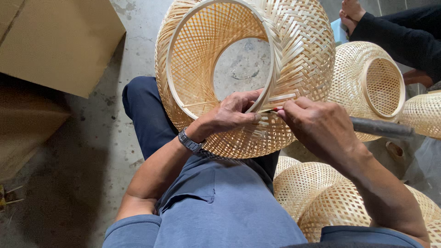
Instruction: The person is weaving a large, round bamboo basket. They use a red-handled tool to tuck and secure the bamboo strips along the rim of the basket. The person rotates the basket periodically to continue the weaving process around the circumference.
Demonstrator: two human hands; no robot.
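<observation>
A woven bamboo shade (294, 50), dome-shaped and open at both ends, is resting on the person's lap, above the knees and over the concrete floor (92, 151). Its central axis is running roughly from the lower left toward the upper right and is tipping up toward the camera, so that the wide mouth, edged by a pale bamboo hoop (177, 50), is facing the viewer and slightly left; the floor is showing through the smaller far opening. The weave is loose and lattice-like inside and close, in a herringbone pattern, on the outer wall at right.

The left hand (232, 115), with a metal wristwatch (189, 140) on its wrist, is gripping the near rim, thumb and fingers pressing together on the hoop strip where it is crossing the edge. The right hand (317, 126) is closing around a dark-handled tool (381, 128), whose handle is pointing out to the right, almost level; its tip is meeting the rim just beside the left fingertips, with a small red part showing there. The blade itself is too hidden to describe.

Further finished shades are lying around: one (367, 87) just right of the work, with its narrow ring facing the camera, and several (317, 193) near the right forearm. A cardboard box (55, 41) is standing at upper left. Another person's dark sleeve (404, 36) is entering at upper right.
</observation>
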